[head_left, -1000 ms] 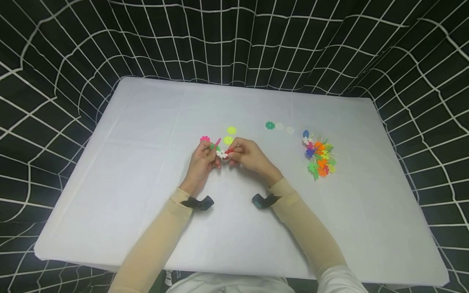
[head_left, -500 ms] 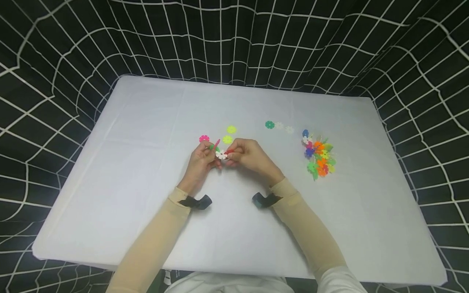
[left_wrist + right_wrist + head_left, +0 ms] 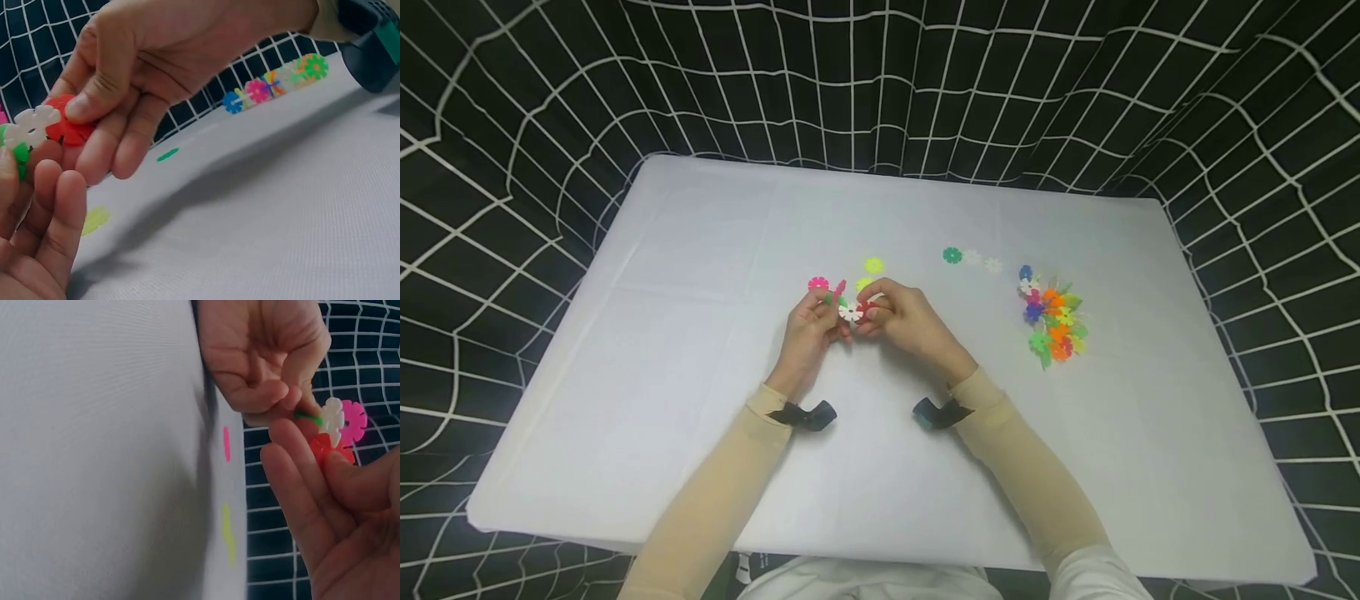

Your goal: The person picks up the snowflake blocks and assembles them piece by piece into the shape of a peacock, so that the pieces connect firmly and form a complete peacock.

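Note:
Both hands meet above the middle of the white table (image 3: pixel 700 400). My left hand (image 3: pixel 827 312) pinches a small cluster of snowflake discs: a white disc (image 3: pixel 850 312), a pink one (image 3: pixel 839 288) behind it and a green one (image 3: pixel 831 298). My right hand (image 3: pixel 876 308) pinches a red disc (image 3: pixel 866 307) between thumb and fingers, its edge against the white disc. In the left wrist view the red disc (image 3: pixel 69 128) touches the white disc (image 3: pixel 31 125). The right wrist view shows the white disc (image 3: pixel 331 419), the pink disc (image 3: pixel 355 422) and the red disc (image 3: pixel 325 449) together.
Loose discs lie just beyond the hands: pink (image 3: pixel 817 283) and two yellow (image 3: pixel 873 265). A green disc (image 3: pixel 952 256) and two white ones (image 3: pixel 982 261) lie further right. A pile of coloured discs (image 3: pixel 1054 321) sits at the right. Black netting surrounds the table.
Both hands have edged slightly away from me. The right hand has brought the red disc tighter against the white one, and the cluster in the left hand has turned a little.

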{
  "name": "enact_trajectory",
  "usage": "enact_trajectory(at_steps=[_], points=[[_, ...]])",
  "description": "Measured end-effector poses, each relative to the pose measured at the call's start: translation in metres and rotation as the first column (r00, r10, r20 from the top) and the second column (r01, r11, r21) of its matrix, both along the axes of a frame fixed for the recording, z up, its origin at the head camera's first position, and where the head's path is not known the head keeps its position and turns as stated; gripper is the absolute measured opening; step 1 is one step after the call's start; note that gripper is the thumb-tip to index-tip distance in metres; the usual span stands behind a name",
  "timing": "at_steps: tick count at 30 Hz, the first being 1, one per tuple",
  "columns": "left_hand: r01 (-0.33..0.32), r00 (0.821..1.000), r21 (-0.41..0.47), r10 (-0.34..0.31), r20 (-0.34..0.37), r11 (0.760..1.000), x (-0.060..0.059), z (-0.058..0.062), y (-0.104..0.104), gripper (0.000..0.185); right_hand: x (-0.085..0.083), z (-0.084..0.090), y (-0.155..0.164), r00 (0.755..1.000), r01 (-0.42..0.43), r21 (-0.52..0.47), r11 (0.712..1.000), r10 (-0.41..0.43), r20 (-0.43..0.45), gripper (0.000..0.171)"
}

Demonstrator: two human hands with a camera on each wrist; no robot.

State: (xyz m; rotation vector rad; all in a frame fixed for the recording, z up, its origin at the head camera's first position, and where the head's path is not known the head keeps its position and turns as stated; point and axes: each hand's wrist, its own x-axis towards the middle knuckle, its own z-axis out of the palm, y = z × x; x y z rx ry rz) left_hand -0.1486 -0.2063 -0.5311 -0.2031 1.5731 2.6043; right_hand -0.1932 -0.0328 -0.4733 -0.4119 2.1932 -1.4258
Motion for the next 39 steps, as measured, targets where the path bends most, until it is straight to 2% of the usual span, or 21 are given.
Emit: enact_trajectory(at_steps=[3, 7, 9, 12, 14, 16, 19, 23, 26, 28, 34, 37, 39], points=[[0.001, 1.0, 0.005, -0.001, 0.003, 1.0, 0.001, 0.001, -0.002, 0.019, -0.002, -0.001, 0.0, 1.0, -0.024, -0.031, 0.999, 0.025, 0.017, 0.027], [0.033, 0.999, 0.049, -0.035, 0.027, 0.998, 0.0, 0.004, -0.005, 0.016, -0.01, -0.001, 0.008, 0.995, -0.076, -0.053, 0.996, 0.079, 0.055, 0.035], [0.039, 0.998, 0.091, -0.043, 0.041, 0.995, -0.001, 0.006, -0.006, 0.013, -0.016, 0.0, 0.012, 0.995, -0.086, 0.0, 0.996, 0.086, 0.044, 0.035], [0.014, 0.998, 0.149, -0.022, 0.056, 0.989, -0.003, 0.008, -0.008, 0.01, -0.026, 0.003, 0.015, 0.998, -0.048, 0.17, 0.984, 0.052, -0.022, 0.032], [-0.009, 0.998, 0.178, -0.003, 0.063, 0.984, -0.004, 0.007, -0.01, 0.011, -0.033, 0.004, 0.013, 0.996, -0.016, 0.305, 0.952, 0.043, -0.081, 0.03], [-0.019, 0.998, 0.193, 0.006, 0.066, 0.981, -0.005, 0.006, -0.011, 0.012, -0.04, 0.002, 0.008, 0.989, 0.002, 0.424, 0.906, 0.06, -0.133, 0.033], [-0.024, 0.998, 0.212, 0.009, 0.068, 0.977, -0.006, 0.003, -0.011, 0.015, -0.047, -0.003, 0.0, 0.973, -0.019, 0.553, 0.833, 0.141, -0.18, 0.039], [-0.021, 0.999, 0.218, 0.01, 0.049, 0.976, -0.006, 0.004, -0.011, 0.014, -0.048, -0.006, -0.011, 0.95, -0.026, 0.653, 0.757, 0.223, -0.221, 0.043], [-0.017, 0.999, 0.214, 0.008, 0.043, 0.977, -0.006, 0.003, -0.011, 0.012, -0.046, -0.008, -0.014, 0.947, -0.014, 0.674, 0.738, 0.226, -0.228, 0.042], [-0.019, 0.999, 0.208, 0.01, 0.044, 0.978, -0.006, 0.003, -0.011, 0.011, -0.045, -0.011, -0.014, 0.951, -0.005, 0.67, 0.742, 0.211, -0.227, 0.042], [-0.04, 0.998, 0.18, 0.032, 0.047, 0.983, -0.006, 0.003, -0.011, 0.01, -0.034, -0.013, -0.005, 0.97, -0.024, 0.595, 0.803, 0.162, -0.18, 0.04], [-0.064, 0.998, 0.163, 0.058, 0.038, 0.985, -0.005, 0.003, -0.012, 0.011, -0.027, -0.01, 0.0, 0.978, -0.041, 0.525, 0.85, 0.141, -0.152, 0.037], [-0.086, 0.996, 0.151, 0.082, 0.033, 0.985, -0.004, 0.003, -0.012, 0.012, -0.022, -0.008, 0.002, 0.983, -0.034, 0.448, 0.893, 0.11, -0.144, 0.032]])
